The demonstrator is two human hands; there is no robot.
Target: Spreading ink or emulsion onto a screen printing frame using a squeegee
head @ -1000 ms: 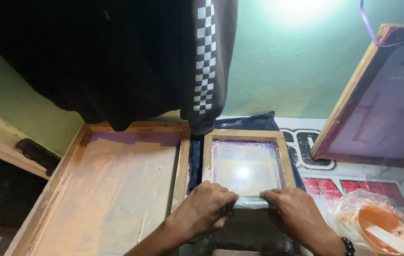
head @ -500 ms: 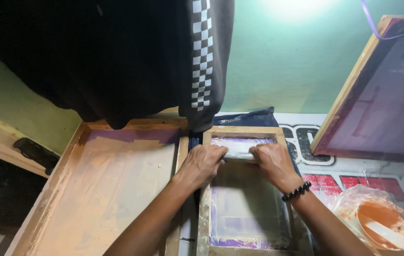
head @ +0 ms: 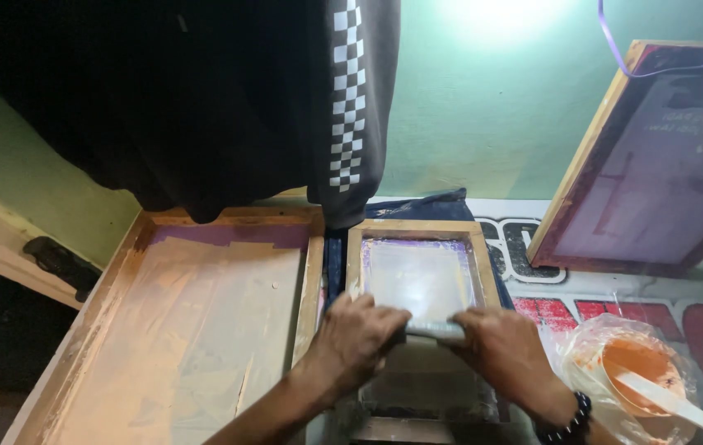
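Both the left hand [head: 361,334] and right hand [head: 500,350] clamp a pale, paint-smeared squeegee [head: 434,330] across the small wooden screen frame [head: 353,259], near its front edge.

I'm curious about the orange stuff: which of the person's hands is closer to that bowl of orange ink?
Right. The right hand grips the squeegee just beside the bowl of orange ink; the left hand is farther, across the small frame.

Left hand [head: 360,334] and right hand [head: 501,350], fingers curled
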